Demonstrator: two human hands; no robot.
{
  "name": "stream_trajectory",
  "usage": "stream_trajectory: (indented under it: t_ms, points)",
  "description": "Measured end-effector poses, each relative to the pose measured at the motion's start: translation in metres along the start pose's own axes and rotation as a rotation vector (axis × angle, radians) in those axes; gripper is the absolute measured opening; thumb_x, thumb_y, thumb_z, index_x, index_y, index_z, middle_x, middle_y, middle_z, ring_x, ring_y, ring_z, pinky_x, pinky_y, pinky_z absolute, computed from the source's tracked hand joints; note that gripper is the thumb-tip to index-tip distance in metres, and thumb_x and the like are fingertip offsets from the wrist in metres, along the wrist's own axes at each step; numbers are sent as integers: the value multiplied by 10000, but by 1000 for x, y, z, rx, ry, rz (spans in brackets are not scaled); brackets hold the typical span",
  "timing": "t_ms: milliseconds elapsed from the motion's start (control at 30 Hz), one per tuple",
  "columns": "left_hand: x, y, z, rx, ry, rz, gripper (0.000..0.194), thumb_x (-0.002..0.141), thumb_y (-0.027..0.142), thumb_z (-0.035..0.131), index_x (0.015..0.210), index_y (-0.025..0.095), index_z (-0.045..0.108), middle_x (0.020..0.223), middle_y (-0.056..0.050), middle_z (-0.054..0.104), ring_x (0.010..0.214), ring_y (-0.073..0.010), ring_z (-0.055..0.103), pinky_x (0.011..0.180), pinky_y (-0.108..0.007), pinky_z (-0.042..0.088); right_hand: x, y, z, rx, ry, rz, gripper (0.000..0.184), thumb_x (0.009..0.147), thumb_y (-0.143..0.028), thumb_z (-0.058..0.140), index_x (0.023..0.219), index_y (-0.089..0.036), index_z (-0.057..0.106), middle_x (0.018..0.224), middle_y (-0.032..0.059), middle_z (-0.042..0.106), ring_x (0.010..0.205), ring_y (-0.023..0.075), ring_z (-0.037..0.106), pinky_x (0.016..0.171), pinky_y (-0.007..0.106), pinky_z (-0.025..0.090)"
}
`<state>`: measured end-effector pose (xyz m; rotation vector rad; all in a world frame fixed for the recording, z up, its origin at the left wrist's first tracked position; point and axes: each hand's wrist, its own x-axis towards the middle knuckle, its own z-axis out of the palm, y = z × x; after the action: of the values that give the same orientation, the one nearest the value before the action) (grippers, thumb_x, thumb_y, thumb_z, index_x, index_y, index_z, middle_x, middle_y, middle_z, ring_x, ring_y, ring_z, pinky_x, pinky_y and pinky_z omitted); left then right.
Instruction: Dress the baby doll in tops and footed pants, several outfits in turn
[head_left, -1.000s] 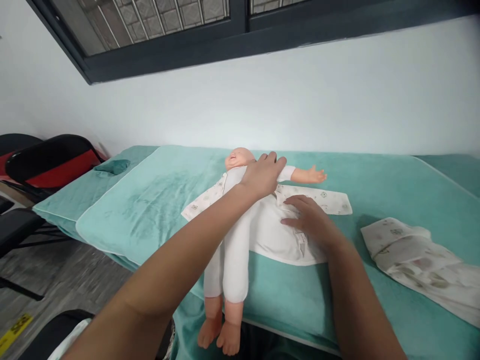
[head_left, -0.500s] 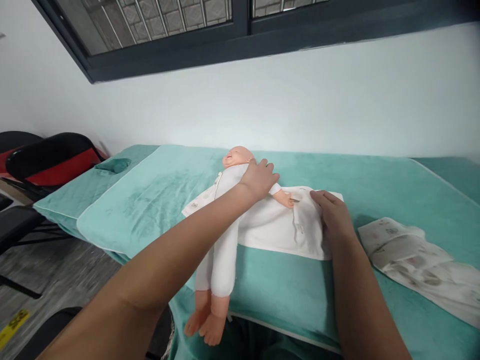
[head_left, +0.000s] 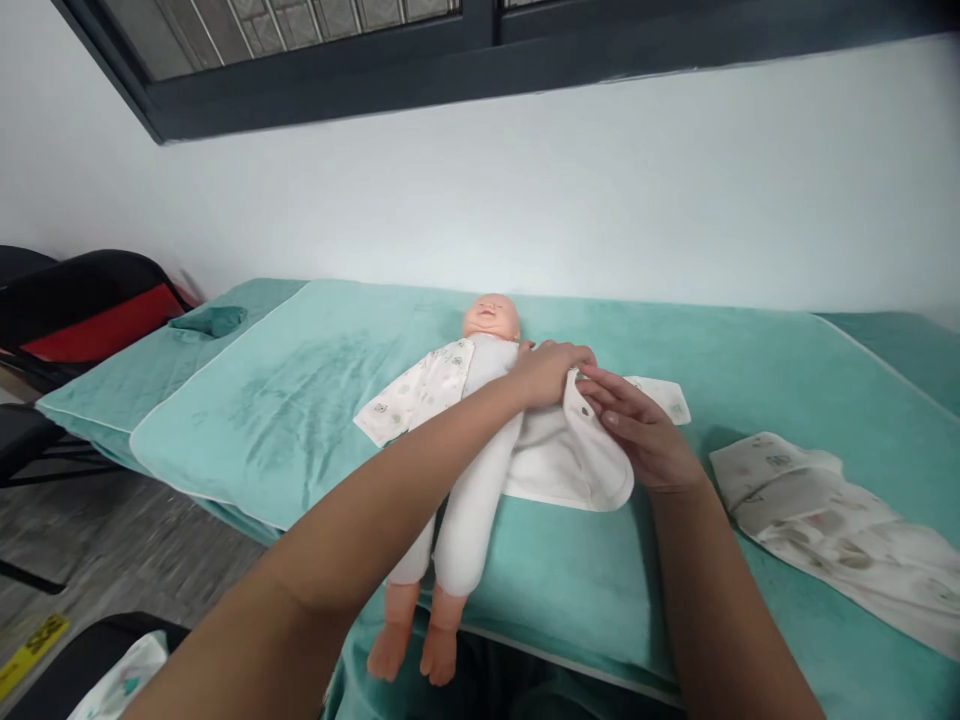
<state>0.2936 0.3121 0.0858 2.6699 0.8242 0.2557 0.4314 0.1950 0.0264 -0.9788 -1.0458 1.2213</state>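
A baby doll in a white body suit lies face up, feet toward me. A white printed baby shirt is spread under it, with one sleeve over the doll's arm on the left. My left hand is closed at the doll's other side, covering that arm; what its fingers hold is hidden. My right hand pinches the shirt's front edge, raised with its plain inside and snap buttons showing. The fingertips of both hands meet there. The shirt's other sleeve sticks out behind my right hand.
A green padded bed cover lies beneath everything, against a white wall. Another printed cloth garment lies crumpled at the right. Black and red chairs stand at the left, and a patterned cloth rests on a dark seat at lower left.
My left hand has slid right from the doll's chest over its arm. My right hand has moved left, lifting and folding the shirt's front edge toward the doll. The doll's head has turned face up.
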Motion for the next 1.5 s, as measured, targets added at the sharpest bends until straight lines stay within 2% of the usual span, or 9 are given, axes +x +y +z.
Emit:
stream_trajectory:
  t_ms: [100, 233, 467, 633, 767, 900, 1167, 1367, 1500]
  points:
    - [-9, -12, -26, -256, 115, 14, 135, 809, 115, 533, 894, 172, 621, 936, -29, 690, 896, -175, 622, 840, -315, 470, 2, 4, 0, 49, -118, -1, 545, 719, -385, 827, 1241, -345, 676, 1313, 47, 658, 1260, 269, 576, 1060, 411, 457]
    - [-28, -36, -53, -224, 367, -21, 232, 690, 3, 493, 797, 182, 596, 864, -24, 645, 859, -176, 590, 801, -309, 471, 3, 8, 5, -4, -285, 53, 556, 734, -341, 834, 1265, -323, 671, 1299, 62, 670, 1210, 253, 600, 1040, 409, 468]
    - [-69, -73, -44, -84, 579, -258, 259, 795, 30, 450, 843, 202, 637, 1038, -73, 636, 1075, -230, 570, 926, -371, 467, -6, 11, -1, -49, -794, 267, 705, 634, -419, 888, 1283, -251, 668, 1314, 138, 668, 1194, 337, 631, 982, 509, 484]
    - [-117, -88, -23, -173, 709, -384, 247, 879, 161, 471, 1064, 209, 627, 1122, -76, 659, 1020, -206, 617, 934, -347, 481, -6, 14, -1, -6, -428, 105, 628, 630, -581, 846, 1147, -247, 720, 1145, 134, 726, 948, 296, 685, 813, 434, 535]
    - [-160, -100, -5, -281, 568, -569, 211, 916, 262, 469, 957, 210, 670, 1011, -69, 739, 929, -233, 665, 893, -370, 498, 7, 23, 11, -114, -25, -19, 309, 796, -520, 744, 939, -246, 727, 908, 50, 718, 743, 175, 604, 684, 305, 478]
    - [-185, -97, 9, -251, 505, -578, 239, 918, 271, 475, 935, 227, 709, 1021, -72, 763, 971, -262, 679, 898, -384, 504, 16, 37, 15, -333, 220, -33, 342, 850, -554, 668, 820, -214, 689, 782, 33, 699, 652, 158, 566, 601, 289, 430]
    - [-199, -122, 13, 220, 433, -535, 402, 886, 114, 447, 1221, 219, 644, 1435, -110, 595, 1451, -311, 398, 1178, -577, 261, 15, 53, 12, -626, 269, -131, 320, 854, -498, 675, 1039, -238, 687, 1070, 59, 729, 996, 226, 665, 983, 416, 482]
    - [-206, -143, 23, 314, 573, -634, 345, 924, 158, 417, 1158, 201, 667, 1330, -78, 668, 1381, -285, 459, 1118, -480, 341, 13, 50, 19, -749, 246, -142, 297, 871, -479, 643, 1030, -232, 691, 1055, 69, 717, 955, 239, 650, 910, 414, 498]
    - [-207, -140, 27, 357, 655, -724, 276, 915, 200, 457, 1072, 208, 684, 1237, -89, 693, 1215, -310, 544, 996, -479, 396, -9, 45, 41, -776, 39, -187, 249, 892, -468, 624, 936, -224, 654, 901, 38, 666, 820, 208, 598, 771, 356, 472]
